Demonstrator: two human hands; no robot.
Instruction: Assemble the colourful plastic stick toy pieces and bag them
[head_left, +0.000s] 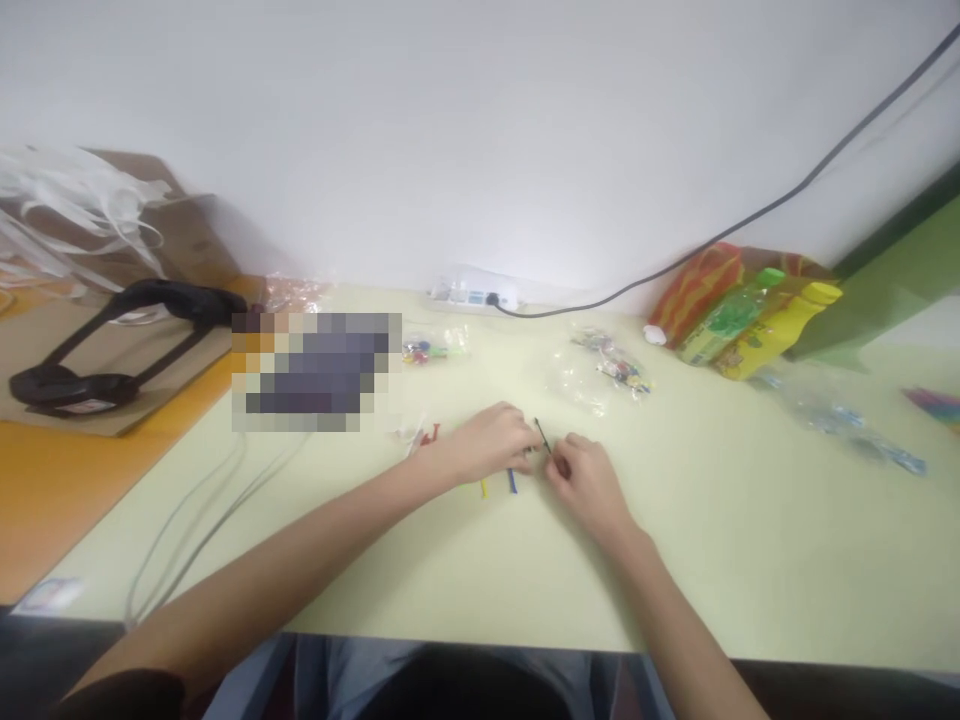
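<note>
My right hand (589,485) has its fingers pinched on a thin black stick-like piece (542,436), which slants up and left out of the grip. Just left of it, my left hand (499,440) is closed with the fingertips curled downward close to the stick; what lies between them is hidden. Under and beside my left hand are a short blue piece (512,482) and a yellow piece (484,489), both partly covered by the hand. A small red piece (431,436) lies beyond my left wrist.
Clear bags of small coloured pieces (431,347) (622,372) lie toward the wall. A power strip (476,293) with a grey cable stands behind. A blurred dark object (322,370) is at left, a green-capped bottle (735,315) and yellow package (780,330) at right.
</note>
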